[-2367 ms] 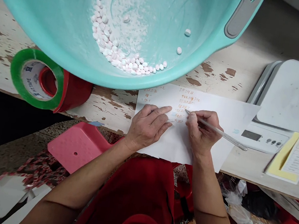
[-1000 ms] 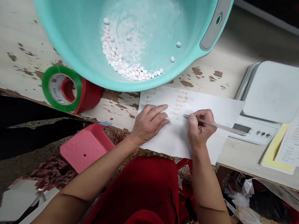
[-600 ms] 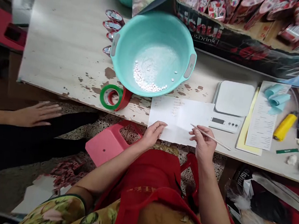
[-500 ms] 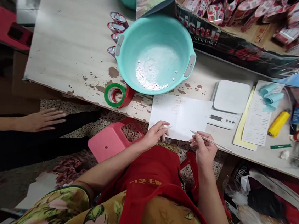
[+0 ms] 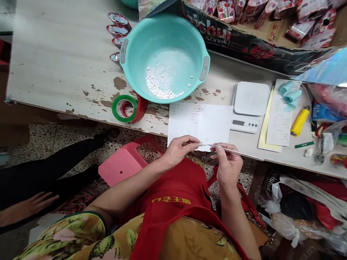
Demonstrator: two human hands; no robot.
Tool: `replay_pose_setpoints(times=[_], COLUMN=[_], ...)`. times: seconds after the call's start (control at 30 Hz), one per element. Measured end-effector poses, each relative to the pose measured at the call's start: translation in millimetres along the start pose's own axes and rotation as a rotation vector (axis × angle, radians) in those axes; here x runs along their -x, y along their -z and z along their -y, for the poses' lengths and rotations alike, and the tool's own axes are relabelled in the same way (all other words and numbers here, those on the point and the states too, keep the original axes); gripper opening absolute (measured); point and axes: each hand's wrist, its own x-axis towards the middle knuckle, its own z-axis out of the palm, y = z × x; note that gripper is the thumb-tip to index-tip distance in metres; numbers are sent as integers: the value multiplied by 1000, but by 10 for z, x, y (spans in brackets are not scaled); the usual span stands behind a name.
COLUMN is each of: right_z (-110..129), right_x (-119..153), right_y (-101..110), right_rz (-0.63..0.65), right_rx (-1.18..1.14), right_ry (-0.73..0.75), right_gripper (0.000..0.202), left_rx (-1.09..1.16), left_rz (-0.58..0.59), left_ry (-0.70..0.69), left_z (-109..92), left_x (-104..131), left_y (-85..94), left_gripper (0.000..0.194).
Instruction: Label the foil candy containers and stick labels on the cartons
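Over the lower edge of a white sheet of paper (image 5: 209,123) with faint handwriting at its top, my two hands are close together. My right hand (image 5: 228,164) grips a thin, clear-barrelled pen (image 5: 248,155), its tip pointing left. Between the thumb and fingertips of my left hand (image 5: 179,150) is a small, pale piece that looks like a pen cap (image 5: 202,145). A narrow gap separates it from the pen's tip. Behind the paper stands a turquoise basin (image 5: 168,32) with white tablet-like pieces (image 5: 157,88) at its bottom.
A kitchen scale (image 5: 250,100), papers (image 5: 279,128) and a yellow-handled tool (image 5: 300,120) lie to the right. Tape rolls (image 5: 125,108) sit left of the paper. A carton (image 5: 246,51) of red packets stands behind. Below are a pink stool (image 5: 123,162) and another person's hand (image 5: 28,210).
My hands have come closer together, bringing the pen tip and the small piece nearly end to end. The view has shifted right, and the other person's hand appears lower.
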Motion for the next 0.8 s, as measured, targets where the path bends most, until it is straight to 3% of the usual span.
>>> replay_pose_setpoints(times=[0.37, 0.6, 0.8], right_z=[-113, -162, -223], right_x=[74, 45, 11], right_y=[34, 81, 66], right_rz=[83, 58, 89], right_rx=[37, 44, 47], right_ry=[-62, -88, -122], right_gripper=[21, 26, 27], left_rx=[-291, -306, -382], left_rz=[49, 34, 51], left_ry=[-186, -149, -181], left_z=[9, 89, 45], left_x=[88, 98, 47], left_y=[23, 87, 27], left_gripper=[17, 21, 17])
